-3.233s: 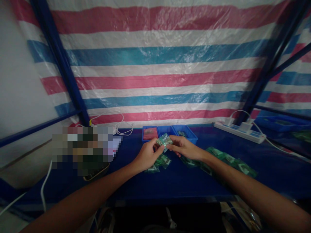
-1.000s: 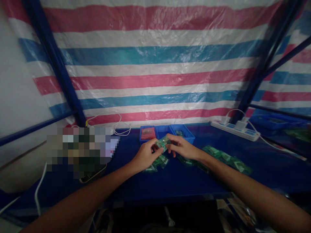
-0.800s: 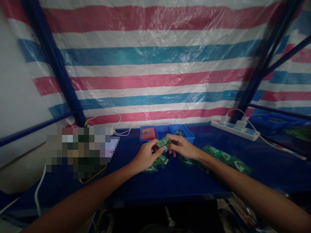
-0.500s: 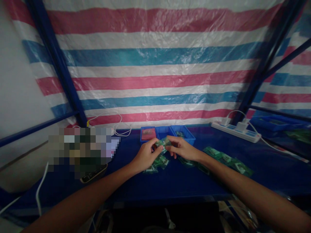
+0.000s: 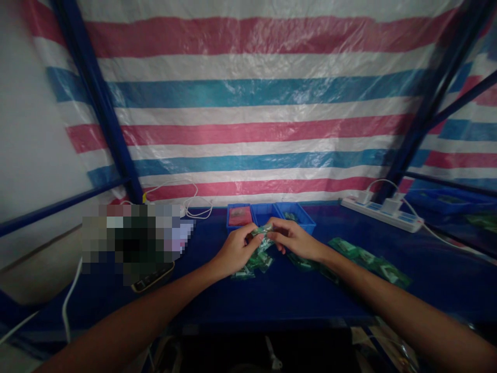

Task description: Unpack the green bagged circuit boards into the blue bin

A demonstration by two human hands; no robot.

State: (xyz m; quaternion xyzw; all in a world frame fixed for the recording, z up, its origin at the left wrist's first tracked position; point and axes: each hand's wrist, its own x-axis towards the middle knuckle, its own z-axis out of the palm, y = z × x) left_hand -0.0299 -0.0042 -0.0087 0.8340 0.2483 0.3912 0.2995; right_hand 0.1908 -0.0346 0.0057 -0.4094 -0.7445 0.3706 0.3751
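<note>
Both of my hands meet over the blue table, just in front of the blue trays. A small green clear packet (image 5: 264, 235) is pinched between them. My left hand (image 5: 237, 249) grips its left side with thumb and fingers. On the packet's right side, my right hand (image 5: 294, 239) is closed with thumb and index finger. Several similar green packets (image 5: 252, 264) lie in a pile below my hands. More green packets (image 5: 368, 259) form a row to the right, beyond my right forearm. What is inside the held packet is too small to tell.
Blue trays (image 5: 310, 224) at the back hold a red item (image 5: 239, 216) and small parts. A white power strip (image 5: 382, 215) with plugs sits back right. A dark device (image 5: 153, 277) and a pixelated area are at left. Blue metal posts frame a striped sheet (image 5: 248, 132).
The view has shifted slightly, so the scene sits a little further right. My hands still hold the packet, which now looks tilted a bit differently.
</note>
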